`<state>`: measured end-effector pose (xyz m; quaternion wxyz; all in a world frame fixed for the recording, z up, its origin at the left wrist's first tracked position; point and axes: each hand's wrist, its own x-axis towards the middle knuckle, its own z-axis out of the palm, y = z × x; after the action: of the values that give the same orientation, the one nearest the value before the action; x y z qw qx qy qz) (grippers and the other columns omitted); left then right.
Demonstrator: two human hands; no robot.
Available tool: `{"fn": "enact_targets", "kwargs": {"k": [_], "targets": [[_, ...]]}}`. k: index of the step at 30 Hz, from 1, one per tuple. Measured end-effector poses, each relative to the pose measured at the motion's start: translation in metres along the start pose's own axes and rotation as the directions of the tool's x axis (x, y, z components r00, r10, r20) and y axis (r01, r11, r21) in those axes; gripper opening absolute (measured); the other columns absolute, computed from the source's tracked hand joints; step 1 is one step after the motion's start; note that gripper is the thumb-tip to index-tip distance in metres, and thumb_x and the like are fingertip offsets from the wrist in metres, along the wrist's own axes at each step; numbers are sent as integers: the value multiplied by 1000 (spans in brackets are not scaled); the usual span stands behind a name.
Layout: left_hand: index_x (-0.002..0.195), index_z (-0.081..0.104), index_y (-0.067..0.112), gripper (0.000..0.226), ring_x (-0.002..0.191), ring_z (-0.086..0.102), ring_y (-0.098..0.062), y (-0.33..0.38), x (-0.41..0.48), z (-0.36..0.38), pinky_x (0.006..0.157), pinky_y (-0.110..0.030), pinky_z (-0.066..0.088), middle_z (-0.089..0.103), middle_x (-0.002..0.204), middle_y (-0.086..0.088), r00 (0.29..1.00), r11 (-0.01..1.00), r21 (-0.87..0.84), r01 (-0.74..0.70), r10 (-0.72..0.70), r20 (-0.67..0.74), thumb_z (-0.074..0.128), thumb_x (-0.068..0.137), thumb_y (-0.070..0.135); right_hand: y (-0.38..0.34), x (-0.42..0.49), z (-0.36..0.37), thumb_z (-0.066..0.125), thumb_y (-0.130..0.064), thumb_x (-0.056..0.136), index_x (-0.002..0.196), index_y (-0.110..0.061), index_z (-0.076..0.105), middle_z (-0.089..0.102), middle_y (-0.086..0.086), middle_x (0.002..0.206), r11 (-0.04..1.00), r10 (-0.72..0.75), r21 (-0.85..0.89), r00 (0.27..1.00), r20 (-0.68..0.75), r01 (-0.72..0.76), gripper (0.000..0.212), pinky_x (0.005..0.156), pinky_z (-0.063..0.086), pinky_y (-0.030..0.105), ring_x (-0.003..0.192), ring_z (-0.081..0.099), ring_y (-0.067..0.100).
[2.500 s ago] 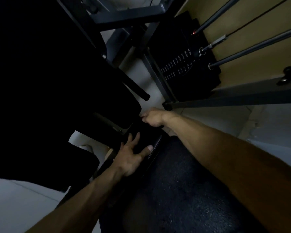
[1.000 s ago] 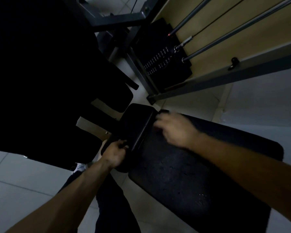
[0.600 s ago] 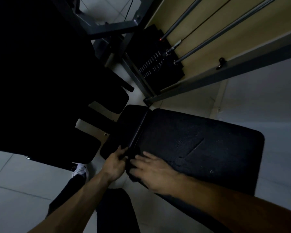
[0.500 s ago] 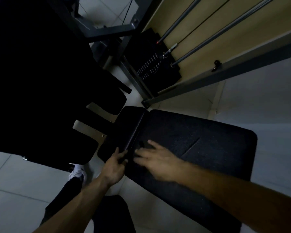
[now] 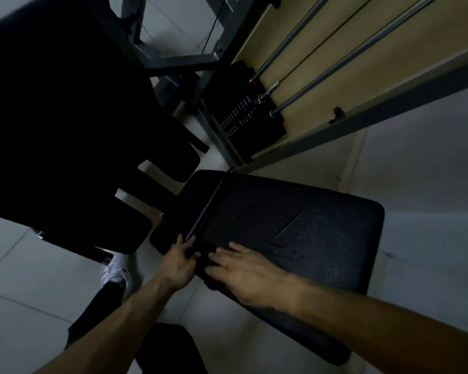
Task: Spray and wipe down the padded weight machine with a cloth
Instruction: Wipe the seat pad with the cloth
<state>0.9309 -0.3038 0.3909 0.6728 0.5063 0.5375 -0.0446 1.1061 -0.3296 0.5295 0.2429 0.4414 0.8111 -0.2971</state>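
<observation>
Black, grainy padding fills the middle of the dim view: a large rectangular black padded bench section (image 5: 295,238) with a smaller rounded black pad (image 5: 189,209) joined to it along a thin pale seam strip (image 5: 204,211). The right hand (image 5: 243,273) lies palm down on the near corner of the large pad, fingers (image 5: 222,252) spread and flat, blurred by motion; something dark shows under the fingertips and may be a cloth, but it is too dark to tell, and no grip can be made out. The left hand (image 5: 179,261) sits just beside it, its fingers curled around the near end of the seam between the two pads, thumb toward the large pad, clasping the edge there. Ahead of both sets of fingertips the pad stretches away, with faint straight crease marks (image 5: 287,229) on its surface well beyond the right fingers. Further beyond stand a black stack of weight plates (image 5: 241,114) with small pale markings, grey metal guide rods (image 5: 335,63) and a grey steel frame beam (image 5: 376,109) against a tan wall. Left of the left fingers, other black cushions (image 5: 65,117) loom in shadow. Below the left wrist, a white shoe (image 5: 115,271) and a dark trouser leg (image 5: 97,311) rest on pale grey floor tiles (image 5: 25,292).
</observation>
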Motion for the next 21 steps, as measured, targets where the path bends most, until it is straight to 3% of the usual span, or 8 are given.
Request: {"fn": "enact_targets", "kwargs": {"k": [2,4,7,9,11,14,17,21], "targets": [[162,23,25,68,157,3,-33,4,-8,5,127,-46,10,-2,171,-9,1000,1000,-5,29,-29,-9,52,104,45,19,-15,-18,60,-10,97,155,-18,44,36,13,164,998,30,-47,999,-26,-31,61,127,7,46,154,29,30],[163,17,24,79,157,0,-33,9,-16,12,127,-46,8,-4,171,-7,1000,999,22,30,-30,-7,52,100,56,58,-30,-41,54,-13,100,158,-21,39,31,8,167,980,169,-88,981,-99,-177,60,127,4,43,157,23,23],[164,10,23,82,157,-3,-30,14,-26,20,126,-44,4,-2,171,-3,1000,999,47,25,-25,-10,47,101,60,113,-41,-78,51,-16,103,159,-22,36,28,7,168,876,451,-97,875,-177,-471,58,127,2,42,157,21,22],[164,9,23,82,157,-3,-29,18,-28,18,126,-43,3,0,171,-3,999,998,47,46,-46,-4,46,101,59,110,-34,-84,54,-14,102,158,-18,37,31,12,166,829,532,-50,814,-231,-557,59,127,2,44,156,23,27],[164,9,23,81,158,-3,-28,20,-30,16,127,-43,3,1,171,-3,997,997,48,68,-69,20,45,101,59,76,-27,-68,59,-15,97,156,-14,40,35,16,163,850,507,-36,835,-212,-525,62,127,5,46,153,27,31],[164,8,18,79,158,-1,-25,29,-31,12,126,-38,1,1,171,-5,998,994,104,44,-47,32,43,104,56,1,-33,-20,68,-13,88,152,-10,46,38,20,160,971,219,-73,970,-101,-227,67,126,1,48,151,32,35],[163,9,15,81,158,2,-25,33,-28,9,128,-40,5,2,171,-7,997,993,105,60,-65,39,46,103,55,-16,-54,-5,69,-9,86,150,-14,49,38,14,162,998,59,-36,998,-12,-60,67,124,-8,45,152,33,29],[163,16,32,79,157,1,-30,50,-36,14,127,-45,10,-6,171,-3,995,997,58,-53,48,87,57,98,54,49,-80,-44,68,-9,84,147,-19,55,45,11,159,959,237,-104,949,-208,-262,65,122,4,51,149,41,27]]}}
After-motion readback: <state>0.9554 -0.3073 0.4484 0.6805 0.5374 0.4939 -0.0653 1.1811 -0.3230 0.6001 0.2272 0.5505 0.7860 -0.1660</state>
